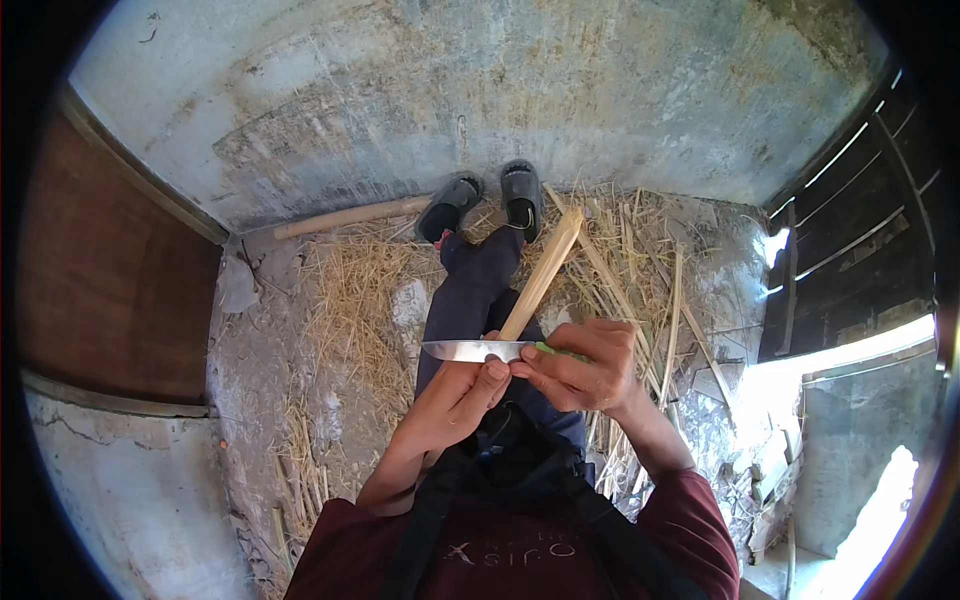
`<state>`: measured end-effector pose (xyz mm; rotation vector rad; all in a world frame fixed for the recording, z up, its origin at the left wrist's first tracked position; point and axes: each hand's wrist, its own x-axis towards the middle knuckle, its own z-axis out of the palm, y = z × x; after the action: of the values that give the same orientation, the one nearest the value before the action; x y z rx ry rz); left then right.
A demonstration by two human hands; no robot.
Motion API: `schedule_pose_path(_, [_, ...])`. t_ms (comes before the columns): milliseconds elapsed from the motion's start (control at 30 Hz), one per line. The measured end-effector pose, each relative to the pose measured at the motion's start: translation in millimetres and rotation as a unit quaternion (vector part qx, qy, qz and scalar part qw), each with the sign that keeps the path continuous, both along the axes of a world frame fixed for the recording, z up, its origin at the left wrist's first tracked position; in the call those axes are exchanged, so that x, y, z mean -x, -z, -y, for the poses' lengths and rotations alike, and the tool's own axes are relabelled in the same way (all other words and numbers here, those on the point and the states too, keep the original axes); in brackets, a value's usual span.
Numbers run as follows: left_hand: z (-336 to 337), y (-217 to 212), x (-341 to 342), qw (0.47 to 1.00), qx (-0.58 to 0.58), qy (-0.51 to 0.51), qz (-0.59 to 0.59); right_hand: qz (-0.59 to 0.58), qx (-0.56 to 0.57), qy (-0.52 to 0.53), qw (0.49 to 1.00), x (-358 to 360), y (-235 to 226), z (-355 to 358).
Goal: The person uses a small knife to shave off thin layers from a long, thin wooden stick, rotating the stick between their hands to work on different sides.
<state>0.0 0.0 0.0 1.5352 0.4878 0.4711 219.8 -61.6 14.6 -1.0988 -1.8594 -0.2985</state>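
A knife (456, 350) with a silver blade and a green handle lies crosswise above my lap, its tip pointing left. My right hand (588, 368) is closed round the handle, fingertips near the base of the blade. My left hand (450, 402) grips the near end of a pale split wooden stick (545, 272), which slants away and to the right. The left thumb rests close to the blade's lower edge. The blade crosses the stick's near end; whether it cuts into the wood cannot be made out. The stick's lower end is hidden behind the hands and blade.
Straw and shavings (365, 280) cover the floor around my legs. Long thin wood strips (675, 310) lie to the right. A round pole (350, 215) lies by the stained wall (450, 90). My shoes (520, 185) are near that wall. Dark slatted boards (860, 230) stand at right.
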Motion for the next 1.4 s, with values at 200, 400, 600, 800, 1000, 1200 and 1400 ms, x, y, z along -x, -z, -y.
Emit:
schedule_pose_path(200, [3, -8, -11, 0.999, 0.006, -0.031, 0.034, 0.020, -0.038, 0.021, 0.999, -3, -5, 0])
schedule_pose_path(400, [3, -1, -13, 0.995, -0.059, -0.065, 0.047, 0.043, -0.050, 0.031, 0.997, -5, -8, 1])
schedule_pose_path(600, [6, -12, -15, 0.996, -0.041, -0.077, 0.016, 0.088, -0.079, 0.045, 0.992, -10, -5, 0])
schedule_pose_path(800, [2, -14, -9, 0.992, -0.068, -0.080, -0.065, 0.092, -0.091, 0.062, 0.990, -10, -3, 0])
schedule_pose_path(1000, [1, -22, -14, 0.991, -0.093, -0.093, -0.039, 0.067, -0.104, 0.090, 0.988, -6, 1, -1])
schedule_pose_path(1200, [-1, -10, 5, 0.987, -0.102, -0.082, -0.090, -0.119, -0.110, 0.364, 0.917, -83, -11, -12])
schedule_pose_path(1400, [-14, 27, 18, 0.988, 0.003, -0.144, -0.050, -0.223, 0.028, 0.279, 0.934, -133, 9, -6])
